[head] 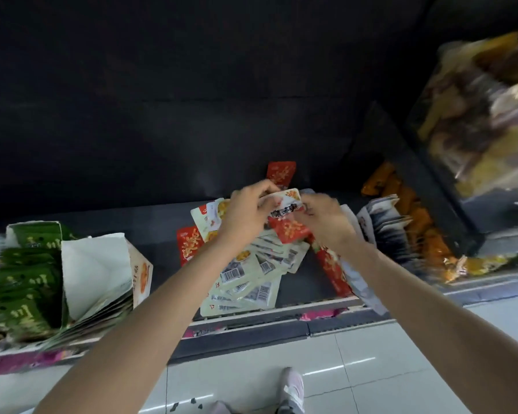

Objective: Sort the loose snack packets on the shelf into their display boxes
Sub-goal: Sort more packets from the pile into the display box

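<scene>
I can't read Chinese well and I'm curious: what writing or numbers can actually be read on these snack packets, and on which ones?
"20": orange digits on the top edge of the white packet held by both hands.
Dark characters on that same packet: blurred, unreadable.
Gold script on the red packets: too blurred.
Gold print on the green packets: too blurred.
Barcodes on the white packets in the pile: digits too small.

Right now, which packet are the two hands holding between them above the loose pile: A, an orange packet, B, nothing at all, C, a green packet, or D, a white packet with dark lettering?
D: the left hand and the right hand together pinch a white packet with dark lettering above the loose pile; the green packets sit far left, untouched.
</scene>
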`<state>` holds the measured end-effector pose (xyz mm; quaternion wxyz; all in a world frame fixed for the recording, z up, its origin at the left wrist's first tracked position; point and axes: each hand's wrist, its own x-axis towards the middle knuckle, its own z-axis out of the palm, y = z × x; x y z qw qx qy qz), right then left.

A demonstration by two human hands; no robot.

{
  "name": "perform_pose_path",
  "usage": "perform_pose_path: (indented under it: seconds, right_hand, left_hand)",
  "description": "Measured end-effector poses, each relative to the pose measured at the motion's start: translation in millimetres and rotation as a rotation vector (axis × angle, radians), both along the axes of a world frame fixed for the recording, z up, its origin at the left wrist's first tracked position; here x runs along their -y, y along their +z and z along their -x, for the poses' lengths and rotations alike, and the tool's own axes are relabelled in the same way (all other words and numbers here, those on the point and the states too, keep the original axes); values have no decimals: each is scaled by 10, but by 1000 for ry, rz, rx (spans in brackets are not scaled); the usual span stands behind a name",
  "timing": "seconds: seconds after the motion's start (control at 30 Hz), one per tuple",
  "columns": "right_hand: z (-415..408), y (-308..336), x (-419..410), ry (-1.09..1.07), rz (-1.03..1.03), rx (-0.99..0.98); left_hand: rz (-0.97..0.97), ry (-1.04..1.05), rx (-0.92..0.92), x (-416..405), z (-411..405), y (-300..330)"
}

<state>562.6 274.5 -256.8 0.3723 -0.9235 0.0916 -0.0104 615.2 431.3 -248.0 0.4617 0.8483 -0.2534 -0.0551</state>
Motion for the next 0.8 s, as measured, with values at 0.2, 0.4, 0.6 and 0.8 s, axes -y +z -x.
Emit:
perform_pose_path:
  seconds: [0.2,0.4,0.6,0.8]
  right_hand:
    - [388,364,556,-202,60,203]
    - [620,42,934,-207,173,135]
    - [628,-199,1087,-51,280,-55]
    - [583,-216,1139,0,289,-34]
  left_hand:
    - [156,-156,27,591,257,355]
    - [-18,-301,56,996,377,143]
    - [-94,-371,44,1028,448,-165]
    - [-74,-356,94,1056,422,-177]
